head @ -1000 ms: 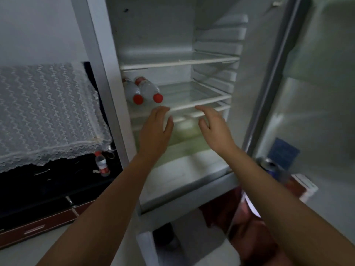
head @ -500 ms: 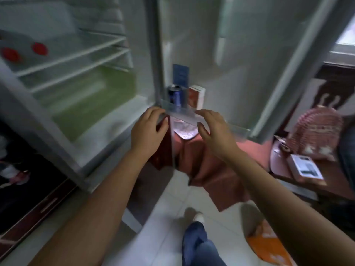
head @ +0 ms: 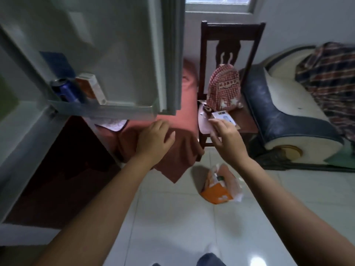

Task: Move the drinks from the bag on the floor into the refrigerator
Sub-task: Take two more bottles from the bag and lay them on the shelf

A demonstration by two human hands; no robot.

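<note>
Currently I log the left hand [head: 153, 139] at centre frame, palm down, fingers loose and slightly spread, holding nothing. It hangs just below the door shelf [head: 107, 110], in front of a red cloth [head: 180, 112].

Next entry, the right hand [head: 224, 134]: right of centre, fingers stretched out and relaxed, nothing gripped. It overlaps the front edge of a wooden chair [head: 232, 35]. I cannot tell whether its fingertips touch the white card [head: 223, 117] lying on the seat.

Task item, the bag [head: 221, 187]: orange plastic, on the tiled floor [head: 172, 217] at lower centre, below the right wrist and well apart from both hands. An orange box shows through it.

Upper left, the refrigerator door [head: 124, 45], swung open. On its shelf I count one blue can [head: 66, 90] just beside a white and orange carton [head: 92, 87].

On the chair seat, a red checked backpack [head: 223, 87] leans against the backrest.

Right edge, a cream and dark blue sofa [head: 284, 112] with a plaid cloth [head: 330, 77] over it.

Top centre, a window frame [head: 219, 8].
</note>
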